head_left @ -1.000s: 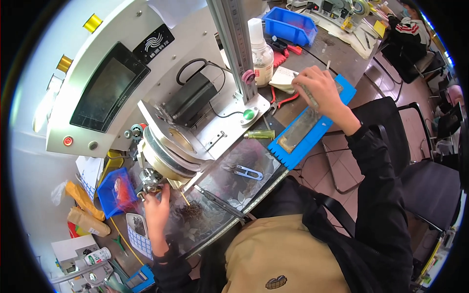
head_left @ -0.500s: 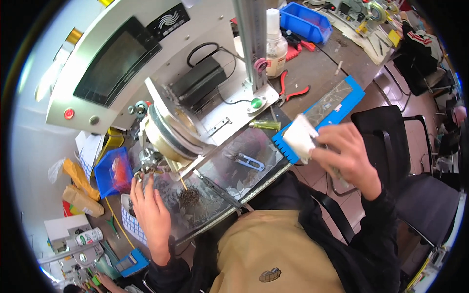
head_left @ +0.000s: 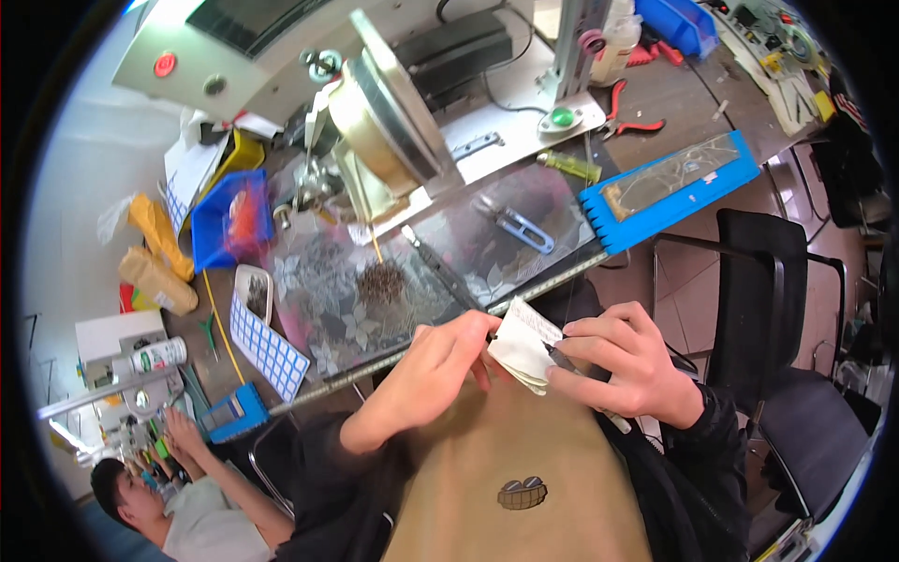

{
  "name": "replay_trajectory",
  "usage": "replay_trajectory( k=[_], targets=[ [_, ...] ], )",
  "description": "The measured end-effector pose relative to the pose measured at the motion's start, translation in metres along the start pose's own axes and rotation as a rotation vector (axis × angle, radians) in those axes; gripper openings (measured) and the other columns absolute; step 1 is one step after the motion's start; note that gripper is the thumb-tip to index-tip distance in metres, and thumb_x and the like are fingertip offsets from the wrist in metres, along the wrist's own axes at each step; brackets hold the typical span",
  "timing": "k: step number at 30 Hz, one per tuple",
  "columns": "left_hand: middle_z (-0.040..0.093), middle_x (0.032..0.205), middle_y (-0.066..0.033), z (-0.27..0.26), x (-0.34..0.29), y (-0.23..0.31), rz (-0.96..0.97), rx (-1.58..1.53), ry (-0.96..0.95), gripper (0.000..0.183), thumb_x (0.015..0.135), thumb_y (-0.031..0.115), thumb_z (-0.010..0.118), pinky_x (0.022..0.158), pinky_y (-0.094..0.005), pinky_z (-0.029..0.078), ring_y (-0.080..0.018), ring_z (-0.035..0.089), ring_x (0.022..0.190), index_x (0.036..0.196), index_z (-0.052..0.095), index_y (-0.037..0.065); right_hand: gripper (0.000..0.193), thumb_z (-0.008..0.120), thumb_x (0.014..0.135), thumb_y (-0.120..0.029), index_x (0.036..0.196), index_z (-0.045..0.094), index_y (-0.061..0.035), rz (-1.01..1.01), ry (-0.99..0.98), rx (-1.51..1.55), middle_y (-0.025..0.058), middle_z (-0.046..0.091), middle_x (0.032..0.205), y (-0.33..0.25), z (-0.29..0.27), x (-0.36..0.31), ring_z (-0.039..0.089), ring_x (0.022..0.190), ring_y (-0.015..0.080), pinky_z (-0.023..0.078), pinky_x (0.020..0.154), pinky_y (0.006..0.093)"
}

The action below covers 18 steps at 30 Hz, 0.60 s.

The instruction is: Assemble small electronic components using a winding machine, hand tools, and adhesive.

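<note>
Over my lap, just off the table's front edge, a folded white paper (head_left: pixel 524 345) with faint marks and layered edges is between my hands. My left hand (head_left: pixel 440 361) has its thumb and fingers pressed together at the paper's left edge; its fingertips are partly hidden. My right hand (head_left: pixel 623 361) grips the paper's right side with bent fingers. A slim stick-like thing (head_left: pixel 619 423), pale at its lower end, pokes out below the right palm. Something dark shows between the right fingers; I cannot tell whether it is the same piece.
Ahead stands a machine with a metal drum (head_left: pixel 379 122). On the table lie blue-handled snips (head_left: pixel 524 230), a dark slim tool (head_left: pixel 438 267), a brown pile of small bits (head_left: pixel 381 281), a blue tray (head_left: pixel 670 192) and red-handled pliers (head_left: pixel 640 126). A co-worker (head_left: pixel 201 501) sits lower left.
My left hand has left the machine's lower front and come right to the paper. My right hand has brought the paper down and left over my lap. The view has shifted downward.
</note>
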<state>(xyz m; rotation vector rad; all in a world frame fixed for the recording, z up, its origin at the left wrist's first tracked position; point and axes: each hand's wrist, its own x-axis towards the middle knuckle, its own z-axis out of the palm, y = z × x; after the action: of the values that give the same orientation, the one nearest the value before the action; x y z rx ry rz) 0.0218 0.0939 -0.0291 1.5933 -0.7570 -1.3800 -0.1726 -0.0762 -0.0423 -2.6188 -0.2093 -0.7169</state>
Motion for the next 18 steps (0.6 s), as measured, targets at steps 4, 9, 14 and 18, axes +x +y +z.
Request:
replay_trajectory(
  k=[4,9,14,18],
  targets=[
    [0.065,0.081,-0.0039,0.004,-0.004,-0.005,-0.204,-0.178,-0.156,0.023,0.106,0.018,0.044,0.067,-0.0265,0.049,-0.0101,0.060,0.067,0.108,0.056,-0.001,0.030,0.073,0.071,-0.014,0.099,0.065,-0.0175,-0.046,-0.047,-0.014,0.0011,0.063,0.099,-0.008,0.010,-0.003,0.063,0.097,0.0177,0.046,0.073,0.0330],
    [0.063,0.091,-0.0030,-0.003,-0.016,-0.022,-0.074,-0.179,-0.094,0.023,0.105,0.015,0.044,0.071,-0.0264,0.050,-0.0083,0.057,0.073,0.115,0.056,-0.002,0.028,0.076,0.075,-0.034,0.095,0.067,-0.0155,0.081,-0.142,0.115,0.0044,0.061,0.101,-0.002,-0.003,0.004,0.062,0.095,0.0224,0.044,0.075,0.0363],
    [0.064,0.094,-0.0046,-0.032,-0.053,-0.038,-0.056,-0.241,0.076,0.025,0.105,0.016,0.045,0.068,-0.0262,0.050,-0.0094,0.058,0.072,0.118,0.056,-0.003,0.016,0.071,0.073,-0.014,0.087,0.067,-0.0071,0.349,-0.100,0.157,0.0104,0.060,0.094,0.008,-0.047,-0.037,0.060,0.089,0.0306,0.046,0.072,0.0405],
    [0.065,0.092,-0.0060,-0.044,-0.070,-0.047,-0.028,-0.271,0.158,0.027,0.105,0.018,0.046,0.067,-0.0256,0.049,-0.0097,0.058,0.071,0.120,0.055,-0.002,0.011,0.064,0.078,-0.006,0.086,0.062,0.0007,0.578,-0.119,-0.017,0.0133,0.058,0.087,0.014,-0.084,-0.077,0.056,0.083,0.0307,0.046,0.074,0.0376]
  ],
)
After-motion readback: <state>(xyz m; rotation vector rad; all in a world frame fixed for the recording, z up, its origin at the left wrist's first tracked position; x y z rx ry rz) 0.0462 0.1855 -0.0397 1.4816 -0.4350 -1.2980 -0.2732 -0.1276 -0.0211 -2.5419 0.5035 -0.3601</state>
